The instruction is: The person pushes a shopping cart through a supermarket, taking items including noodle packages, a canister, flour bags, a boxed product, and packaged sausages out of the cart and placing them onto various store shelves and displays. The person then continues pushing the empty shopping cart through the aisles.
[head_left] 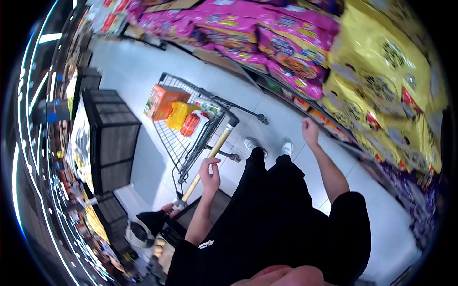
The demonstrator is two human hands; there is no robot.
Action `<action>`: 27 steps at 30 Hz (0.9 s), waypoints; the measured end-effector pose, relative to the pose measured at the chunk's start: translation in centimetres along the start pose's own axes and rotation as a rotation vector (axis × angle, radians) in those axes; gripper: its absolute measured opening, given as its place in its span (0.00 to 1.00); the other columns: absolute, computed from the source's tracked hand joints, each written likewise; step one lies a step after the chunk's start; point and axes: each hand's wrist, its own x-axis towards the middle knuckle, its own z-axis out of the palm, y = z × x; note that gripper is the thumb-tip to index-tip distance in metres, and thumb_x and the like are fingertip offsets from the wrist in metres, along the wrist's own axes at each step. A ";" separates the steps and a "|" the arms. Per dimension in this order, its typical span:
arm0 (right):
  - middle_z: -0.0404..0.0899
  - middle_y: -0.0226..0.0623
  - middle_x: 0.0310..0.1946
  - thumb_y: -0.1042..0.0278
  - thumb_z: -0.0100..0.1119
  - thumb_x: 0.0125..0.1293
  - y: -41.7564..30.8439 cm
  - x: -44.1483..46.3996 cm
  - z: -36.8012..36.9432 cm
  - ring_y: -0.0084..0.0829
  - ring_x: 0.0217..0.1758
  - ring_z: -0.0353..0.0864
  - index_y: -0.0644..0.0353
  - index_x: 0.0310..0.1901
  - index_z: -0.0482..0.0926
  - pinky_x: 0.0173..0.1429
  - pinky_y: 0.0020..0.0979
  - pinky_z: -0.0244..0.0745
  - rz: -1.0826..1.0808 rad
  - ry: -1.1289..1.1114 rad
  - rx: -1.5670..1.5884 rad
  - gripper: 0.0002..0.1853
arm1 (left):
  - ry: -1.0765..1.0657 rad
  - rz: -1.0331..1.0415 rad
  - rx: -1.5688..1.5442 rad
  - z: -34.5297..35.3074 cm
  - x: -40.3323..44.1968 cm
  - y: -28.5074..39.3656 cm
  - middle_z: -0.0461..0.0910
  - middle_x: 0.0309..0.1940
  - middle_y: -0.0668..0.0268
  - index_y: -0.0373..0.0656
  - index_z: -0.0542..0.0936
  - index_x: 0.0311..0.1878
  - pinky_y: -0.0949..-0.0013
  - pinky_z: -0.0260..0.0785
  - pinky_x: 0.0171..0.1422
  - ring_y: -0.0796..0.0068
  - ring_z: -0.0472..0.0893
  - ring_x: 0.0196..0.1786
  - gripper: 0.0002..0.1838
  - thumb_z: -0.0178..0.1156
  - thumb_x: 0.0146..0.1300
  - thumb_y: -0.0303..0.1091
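My left hand [209, 175] is beside the yellowish handle [219, 144] of a shopping cart [174, 148], its fingers loosely bent and apart. Whether it touches the handle I cannot tell. Nothing shows in this hand. Over by the shelf, my right hand [310, 132] hangs with its fingers curled in, and no object shows in it. Inside the cart lie an orange box [164, 102], a yellow pack [177, 116] and a red-and-white pack [193, 123].
Pink bags [296, 40] and yellow bags [381, 71] fill the shelf on my right. At the handle's lower end is another person's hand [167, 208] with a black sleeve. Dark display crates [114, 138] stand left of the cart on the pale tiled floor [138, 62].
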 end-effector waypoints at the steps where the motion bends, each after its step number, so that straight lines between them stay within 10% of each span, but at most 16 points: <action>1: 0.80 0.44 0.33 0.75 0.58 0.61 -4.0 -0.3 1.1 0.46 0.37 0.82 0.58 0.37 0.80 0.41 0.41 0.75 -0.146 -0.064 0.082 0.03 | 0.040 -0.009 0.048 -1.5 -0.5 -1.6 0.81 0.37 0.57 0.38 0.79 0.39 0.65 0.72 0.50 0.59 0.81 0.44 0.06 0.56 0.62 0.17; 5: 0.78 0.40 0.40 0.78 0.62 0.50 -20.3 0.1 3.0 0.43 0.49 0.78 0.57 0.44 0.79 0.55 0.41 0.72 -0.808 -0.388 0.092 0.16 | 0.045 -0.041 0.397 -7.1 -3.2 -5.1 0.77 0.50 0.55 0.42 0.76 0.53 0.54 0.65 0.62 0.51 0.75 0.57 0.25 0.70 0.51 0.31; 9: 0.73 0.39 0.53 0.71 0.66 0.46 -29.0 0.0 6.5 0.40 0.61 0.71 0.53 0.58 0.75 0.72 0.46 0.59 -1.212 -0.711 -0.096 0.31 | -0.188 -0.289 0.419 -10.9 -7.7 -7.9 0.82 0.43 0.55 0.41 0.79 0.52 0.56 0.70 0.54 0.53 0.81 0.48 0.25 0.73 0.50 0.35; 11: 0.78 0.34 0.42 0.69 0.67 0.46 -28.4 -0.9 9.9 0.35 0.54 0.77 0.53 0.51 0.78 0.67 0.42 0.65 -1.371 -0.655 -0.339 0.25 | -0.131 -0.389 0.446 -11.4 -9.0 -9.9 0.83 0.37 0.53 0.40 0.81 0.47 0.59 0.74 0.43 0.51 0.82 0.39 0.20 0.73 0.52 0.35; 15: 0.77 0.26 0.20 0.64 0.63 0.47 -28.1 -1.5 13.1 0.32 0.31 0.83 0.51 0.25 0.75 0.41 0.33 0.70 -1.287 -0.469 -0.433 0.06 | -0.019 -0.578 0.709 -11.4 -10.0 -13.9 0.80 0.24 0.57 0.42 0.79 0.28 0.56 0.71 0.36 0.52 0.81 0.32 0.12 0.72 0.48 0.38; 27: 0.83 0.35 0.21 0.66 0.67 0.42 -35.2 4.0 20.0 0.40 0.27 0.86 0.52 0.26 0.85 0.33 0.39 0.81 -1.162 -0.779 -0.746 0.06 | 0.150 -0.473 0.816 -12.6 -4.2 -18.3 0.78 0.21 0.60 0.46 0.78 0.22 0.55 0.69 0.33 0.55 0.79 0.28 0.10 0.70 0.45 0.37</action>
